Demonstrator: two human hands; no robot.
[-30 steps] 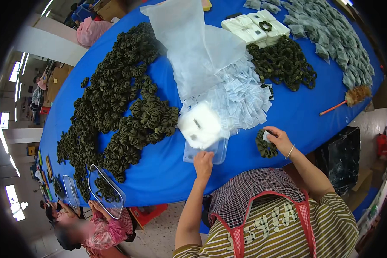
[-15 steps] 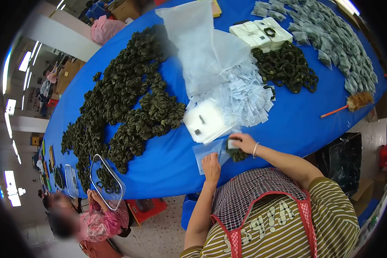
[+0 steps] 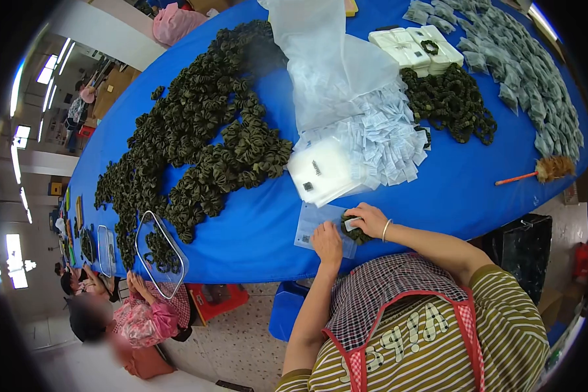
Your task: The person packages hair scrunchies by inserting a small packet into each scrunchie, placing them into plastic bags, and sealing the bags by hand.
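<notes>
My left hand (image 3: 327,243) is closed on the near edge of a clear plastic bag (image 3: 309,224) at the table's front edge. Right beside it, my right hand (image 3: 368,221) grips a dark green scrunchie (image 3: 354,232) with a small white packet (image 3: 351,224) on it, at the bag's opening. Just beyond lies a stack of clear bags (image 3: 320,171). Behind that stack is a heap of small white packets (image 3: 389,140), partly under a large translucent sheet bag (image 3: 313,72). A big pile of dark green scrunchies (image 3: 196,144) spreads to the left.
White stacks (image 3: 415,51), dark green bands (image 3: 451,104) and many filled bags (image 3: 529,85) lie at the back right, near a duster (image 3: 536,172). Wire-rimmed trays (image 3: 162,255) and a co-worker's hands (image 3: 137,284) are at the left. A black bin (image 3: 519,255) stands below right.
My right hand has brought the scrunchie and packet leftward to the clear bag. My left hand has drawn that bag away from the stack, toward me. The camera view has shifted.
</notes>
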